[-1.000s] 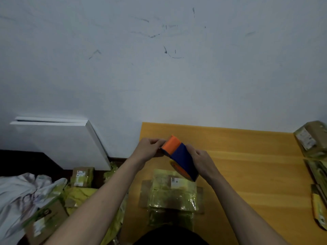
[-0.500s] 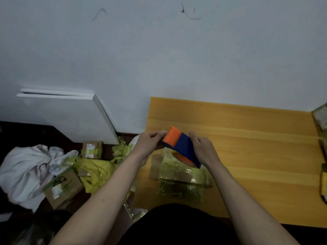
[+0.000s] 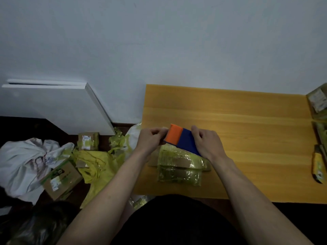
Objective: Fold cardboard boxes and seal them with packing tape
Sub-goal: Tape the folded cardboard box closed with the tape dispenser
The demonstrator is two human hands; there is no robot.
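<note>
I am holding the orange-and-blue tape dispenser above the near left part of the wooden table, my left hand curling its fingers round the orange end and my right hand gripping the blue end, so its long axis is running from upper left down to lower right. Just beneath it a tape-wrapped cardboard box is lying flat near the table's front edge. Bare wood is stretching wide to the right, up to more packages at the right edge.
</note>
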